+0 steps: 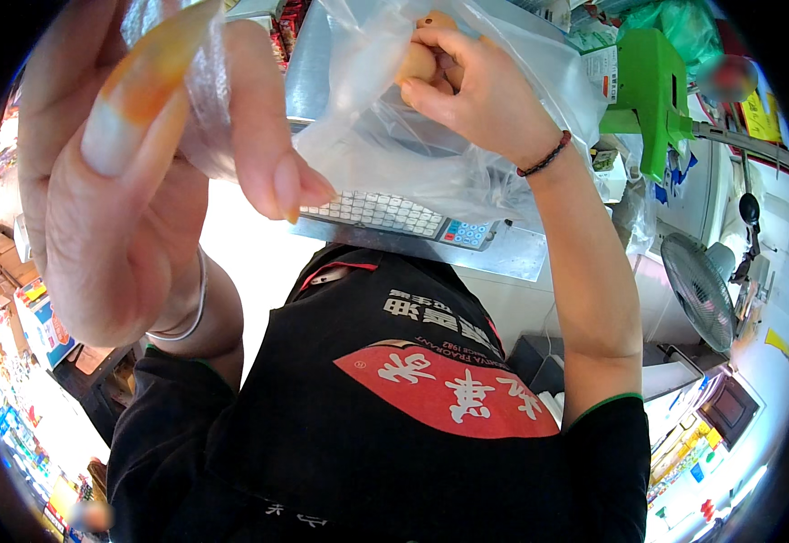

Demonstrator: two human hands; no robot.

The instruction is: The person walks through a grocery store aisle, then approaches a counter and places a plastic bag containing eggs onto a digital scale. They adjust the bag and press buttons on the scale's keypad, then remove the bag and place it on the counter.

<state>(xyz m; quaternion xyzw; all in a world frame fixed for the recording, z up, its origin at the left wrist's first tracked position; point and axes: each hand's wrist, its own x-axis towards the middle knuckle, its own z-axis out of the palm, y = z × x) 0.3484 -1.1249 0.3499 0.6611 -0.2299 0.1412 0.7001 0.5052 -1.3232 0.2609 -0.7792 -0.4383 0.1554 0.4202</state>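
Note:
Very near the camera, my left hand (123, 251) grips the gathered film of a clear plastic bag (394, 149); its long nails are tinted orange. My right hand (479, 95) is at the bag's opening, fingers curled around a round pale-orange fruit (417, 62). Just beyond it shows a second round fruit (436, 20) with a dark spot. Beneath the bag stands a weighing scale with a keypad (381, 212) and a metal platform (307, 61). Bag film covers much of the scale.
Right of the bag stands a green device (645, 88) bearing a label. A grey fan (696, 292) is farther right. Red packets (291, 27) lie behind the platform. My black apron (367, 326) is close to the scale's front edge. Shelves of goods line the far left.

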